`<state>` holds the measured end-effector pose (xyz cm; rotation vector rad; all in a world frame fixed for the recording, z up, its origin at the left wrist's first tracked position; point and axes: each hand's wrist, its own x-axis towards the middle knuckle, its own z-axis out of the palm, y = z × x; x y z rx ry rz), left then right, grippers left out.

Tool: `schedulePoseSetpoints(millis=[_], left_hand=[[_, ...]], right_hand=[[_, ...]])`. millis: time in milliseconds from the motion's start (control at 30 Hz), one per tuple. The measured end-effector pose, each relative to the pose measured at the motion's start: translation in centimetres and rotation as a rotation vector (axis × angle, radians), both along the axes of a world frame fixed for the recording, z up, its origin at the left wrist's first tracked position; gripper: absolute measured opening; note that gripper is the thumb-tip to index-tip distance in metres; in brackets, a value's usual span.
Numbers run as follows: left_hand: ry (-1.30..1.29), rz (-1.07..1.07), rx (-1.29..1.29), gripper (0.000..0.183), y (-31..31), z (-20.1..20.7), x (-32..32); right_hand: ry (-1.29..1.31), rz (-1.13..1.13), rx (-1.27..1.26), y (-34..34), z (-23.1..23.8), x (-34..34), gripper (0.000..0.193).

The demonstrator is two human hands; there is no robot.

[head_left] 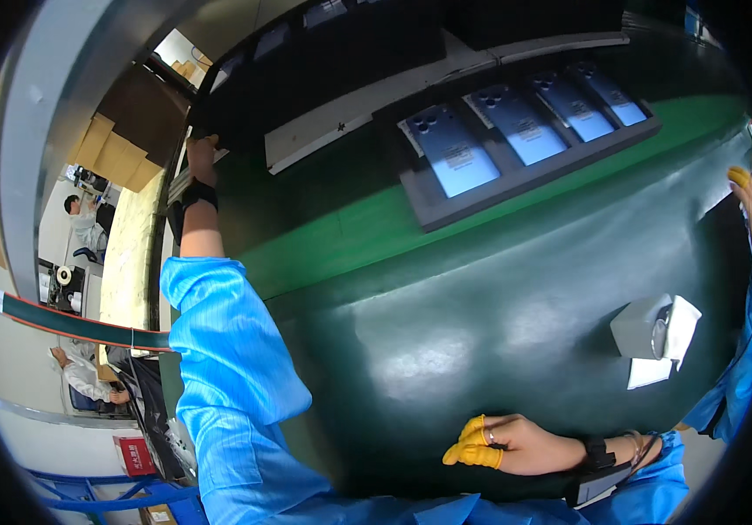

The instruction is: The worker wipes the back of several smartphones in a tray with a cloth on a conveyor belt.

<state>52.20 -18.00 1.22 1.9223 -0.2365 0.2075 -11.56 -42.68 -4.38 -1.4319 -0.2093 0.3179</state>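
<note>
My left arm, in a blue sleeve, stretches to the table's far left edge. There my left hand [203, 159], with a black band at its wrist, has its fingers bent around something pale and thin that I cannot make out. Low over the front of the green table mat [446, 341] is my right hand [529, 444], yellow cots on its fingertips. Its fingers are curled together, and no object shows between them. Beyond it, a dark grey tray [433, 214] holds several blue smartphones [453, 153] lying in a row, camera ends away from me.
A small white open container [643, 328] with loose flaps stands on the mat at right. A co-worker's hand [744, 185] with yellow fingertips enters at the right edge. Behind the tray runs a pale ledge [328, 133]. Cardboard boxes [113, 156] and people seated farther off show at left.
</note>
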Motion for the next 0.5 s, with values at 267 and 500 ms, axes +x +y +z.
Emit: schedulePoseSetpoints(millis=[267, 500], left_hand=[[-0.076, -0.188, -0.031, 0.035, -1.6, -0.5, 0.0], [0.0, -0.195, -0.35, 0.039, 2.6, -1.2, -0.9]], right_hand=[[0.009, -0.021, -0.017, 0.3, -0.2, 0.3, 0.02], [0.005, -0.017, -0.027, 0.7, -0.1, 0.8, 0.02]])
